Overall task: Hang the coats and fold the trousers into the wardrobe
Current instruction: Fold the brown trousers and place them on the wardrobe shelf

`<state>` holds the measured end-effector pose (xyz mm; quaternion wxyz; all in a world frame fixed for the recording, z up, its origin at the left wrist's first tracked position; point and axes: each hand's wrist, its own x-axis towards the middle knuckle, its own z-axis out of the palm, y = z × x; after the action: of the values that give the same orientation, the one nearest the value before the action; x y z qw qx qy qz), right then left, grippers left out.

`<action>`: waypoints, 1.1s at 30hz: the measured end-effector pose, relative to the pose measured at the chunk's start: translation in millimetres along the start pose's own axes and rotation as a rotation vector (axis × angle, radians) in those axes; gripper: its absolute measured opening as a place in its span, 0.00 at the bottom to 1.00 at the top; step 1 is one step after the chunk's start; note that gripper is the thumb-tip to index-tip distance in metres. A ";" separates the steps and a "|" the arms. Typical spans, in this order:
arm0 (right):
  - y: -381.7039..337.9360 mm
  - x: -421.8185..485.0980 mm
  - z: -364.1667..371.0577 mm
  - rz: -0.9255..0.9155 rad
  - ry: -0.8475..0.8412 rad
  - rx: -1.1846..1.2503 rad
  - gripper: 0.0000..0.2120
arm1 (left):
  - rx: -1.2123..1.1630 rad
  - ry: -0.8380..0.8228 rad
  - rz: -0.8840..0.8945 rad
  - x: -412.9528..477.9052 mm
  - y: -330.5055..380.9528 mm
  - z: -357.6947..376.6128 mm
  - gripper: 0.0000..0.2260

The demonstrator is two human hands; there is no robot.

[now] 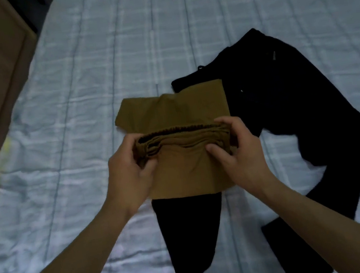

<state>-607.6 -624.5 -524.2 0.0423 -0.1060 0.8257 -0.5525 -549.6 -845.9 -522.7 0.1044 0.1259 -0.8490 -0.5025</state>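
Tan trousers [185, 159] nearly folded, mid-bed [75, 105]. Left hand [127, 168] and right hand [235, 148] grip the bundle's ends, fingers curled round it. Black trousers [286, 100], just right of tan ones, lie unfolded. Wardrobe stowing not yet done; no coats seen.

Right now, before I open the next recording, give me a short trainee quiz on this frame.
1. True or false: the left hand and the right hand both grip the brown trousers.
2. The black trousers lie: A) on the floor; B) unfolded on the bed; C) on a hanger.
3. Which trousers are on top where the two overlap?
Key: 1 true; 2 B; 3 brown.
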 end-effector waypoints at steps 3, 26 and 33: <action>-5.4 41.8 1.7 -0.010 0.004 -0.019 0.23 | -0.005 0.065 -0.031 33.2 8.9 1.5 0.12; 55.1 119.3 64.4 -0.348 -0.436 -1.003 0.31 | 0.845 -0.327 0.269 116.0 -82.8 65.6 0.28; 95.1 132.5 57.4 -0.325 -0.487 -1.046 0.33 | 0.879 -0.402 0.278 128.8 -101.4 67.4 0.31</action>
<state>-738.2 -670.8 -627.7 0.0874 -0.3610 0.9279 -0.0317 -680.9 -878.2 -637.2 -0.0581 -0.0558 -0.9924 -0.0931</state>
